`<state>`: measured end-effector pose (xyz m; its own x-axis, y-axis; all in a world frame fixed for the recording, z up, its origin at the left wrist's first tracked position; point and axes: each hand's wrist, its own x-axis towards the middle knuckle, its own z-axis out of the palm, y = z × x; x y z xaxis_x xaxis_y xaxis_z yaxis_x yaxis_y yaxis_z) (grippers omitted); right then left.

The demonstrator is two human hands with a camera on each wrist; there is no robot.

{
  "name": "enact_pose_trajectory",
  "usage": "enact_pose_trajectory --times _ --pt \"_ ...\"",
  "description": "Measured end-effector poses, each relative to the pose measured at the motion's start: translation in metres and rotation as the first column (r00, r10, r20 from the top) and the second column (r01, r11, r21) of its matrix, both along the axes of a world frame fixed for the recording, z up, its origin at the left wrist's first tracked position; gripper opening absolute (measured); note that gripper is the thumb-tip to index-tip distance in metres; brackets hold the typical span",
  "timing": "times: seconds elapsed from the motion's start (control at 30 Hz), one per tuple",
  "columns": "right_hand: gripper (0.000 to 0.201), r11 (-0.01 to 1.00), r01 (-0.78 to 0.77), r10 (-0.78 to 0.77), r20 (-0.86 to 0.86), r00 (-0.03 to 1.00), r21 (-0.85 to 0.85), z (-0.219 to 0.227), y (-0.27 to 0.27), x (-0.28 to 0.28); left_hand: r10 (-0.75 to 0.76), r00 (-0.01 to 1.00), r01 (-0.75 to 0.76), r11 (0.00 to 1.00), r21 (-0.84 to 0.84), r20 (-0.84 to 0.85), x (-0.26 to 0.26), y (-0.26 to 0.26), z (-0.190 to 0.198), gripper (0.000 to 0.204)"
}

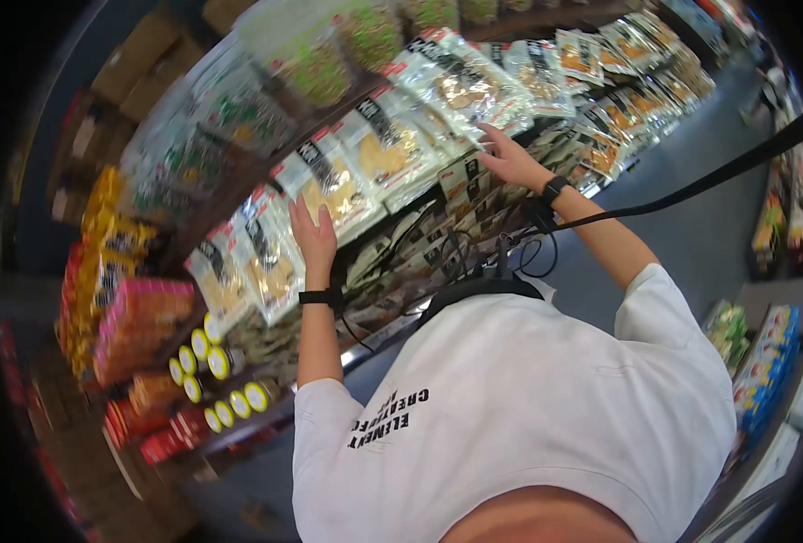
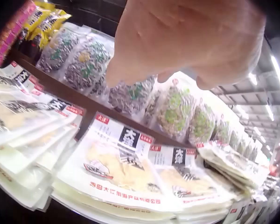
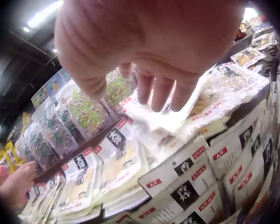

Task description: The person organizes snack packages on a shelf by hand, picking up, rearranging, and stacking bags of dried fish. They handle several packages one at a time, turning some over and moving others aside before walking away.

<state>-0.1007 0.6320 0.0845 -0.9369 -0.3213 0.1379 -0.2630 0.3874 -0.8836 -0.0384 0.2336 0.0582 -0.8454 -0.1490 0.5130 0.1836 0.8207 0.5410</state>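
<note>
My left hand (image 1: 314,240) is raised over a shelf row of flat white food packets, its fingers fairly straight and holding nothing. Below it in the left wrist view lies a stack of packets (image 2: 119,168) with black and red labels and a pale product behind a clear window. My right hand (image 1: 514,165) reaches to the right end of the row, fingers extended. In the right wrist view its fingers (image 3: 163,93) overlap a shiny pile of similar packets (image 3: 224,95). Upright packets (image 3: 186,191) stand in rows below that pile.
Behind the row stand bags of green-and-brown goods (image 1: 311,72) and bags with green print (image 1: 238,113). Yellow bags (image 1: 107,244), pink packs (image 1: 143,317) and yellow-lidded tubs (image 1: 220,362) fill the left. A black cable (image 1: 691,185) crosses in front of my right arm. Floor (image 1: 709,208) shows at right.
</note>
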Motion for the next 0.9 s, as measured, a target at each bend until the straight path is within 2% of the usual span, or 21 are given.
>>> enact_pose_trajectory --times 0.03,0.13,0.17,0.23,0.3,0.37,0.4,0.43,0.5,0.6,0.67,0.7,0.77,0.8,0.9 --pt "0.062 1.0 -0.007 0.009 0.092 0.996 -0.025 -0.003 0.003 0.006 0.048 0.999 -0.048 0.999 0.004 0.003 0.021 -0.004 0.008 0.051" --pt "0.06 0.99 -0.043 0.06 0.126 0.99 -0.132 -0.021 0.014 0.012 0.201 0.979 -0.206 0.95 0.237 0.044 0.085 -0.014 0.025 0.047" --pt "0.06 0.988 -0.033 0.055 0.152 0.987 -0.148 -0.02 0.018 0.014 0.246 0.969 -0.247 0.94 0.237 0.037 0.107 -0.016 0.028 0.047" --pt "0.06 0.982 0.013 0.01 0.121 0.993 -0.187 -0.022 0.028 0.017 0.365 0.926 -0.374 0.857 0.356 0.094 0.152 -0.014 0.032 0.047" --pt "0.06 0.973 -0.02 0.038 0.074 0.996 -0.232 -0.022 0.043 0.021 0.462 0.884 -0.459 0.828 0.322 0.071 0.186 -0.009 0.021 0.047" --pt "0.059 0.967 0.041 -0.025 0.067 0.997 -0.252 -0.019 0.056 0.032 0.53 0.833 -0.551 0.774 0.313 0.157 0.221 0.0 0.011 0.047" --pt "0.059 0.971 0.071 -0.047 0.107 0.993 -0.229 -0.022 0.064 0.034 0.506 0.843 -0.536 0.767 0.351 0.181 0.236 0.001 0.003 0.048" --pt "0.059 0.962 0.046 -0.028 0.07 0.997 -0.27 -0.034 0.074 0.035 0.513 0.841 -0.539 0.771 0.338 0.172 0.252 0.026 0.023 0.05" --pt "0.056 0.96 0.048 -0.034 0.056 0.998 -0.276 -0.042 0.091 0.049 0.531 0.815 -0.58 0.734 0.354 0.234 0.28 0.039 0.017 0.05" --pt "0.053 0.966 0.04 -0.026 0.058 0.998 -0.256 -0.062 0.114 0.071 0.565 0.79 -0.612 0.755 0.237 0.238 0.323 0.068 0.015 0.049" --pt "0.047 0.92 0.083 0.011 0.235 0.972 -0.384 -0.073 0.124 0.088 0.586 0.774 -0.627 0.761 0.163 0.24 0.353 0.085 0.009 0.048" --pt "0.047 0.92 0.072 0.027 0.246 0.969 -0.385 -0.078 0.125 0.101 0.595 0.77 -0.632 0.761 0.146 0.23 0.369 0.093 0.006 0.047" --pt "0.04 0.865 0.309 -0.121 0.433 0.893 -0.396 -0.087 0.124 0.129 0.621 0.735 -0.666 0.737 0.117 0.271 0.4 0.104 0.004 0.047" --pt "0.03 0.88 0.229 -0.045 0.406 0.913 -0.415 -0.095 0.126 0.136 0.63 0.729 -0.672 0.732 0.107 0.269 0.412 0.107 0.002 0.047" --pt "0.021 0.889 0.249 -0.04 0.475 0.879 -0.385 -0.105 0.116 0.167 0.647 0.697 -0.705 0.697 0.131 0.309 0.441 0.106 -0.002 0.047"
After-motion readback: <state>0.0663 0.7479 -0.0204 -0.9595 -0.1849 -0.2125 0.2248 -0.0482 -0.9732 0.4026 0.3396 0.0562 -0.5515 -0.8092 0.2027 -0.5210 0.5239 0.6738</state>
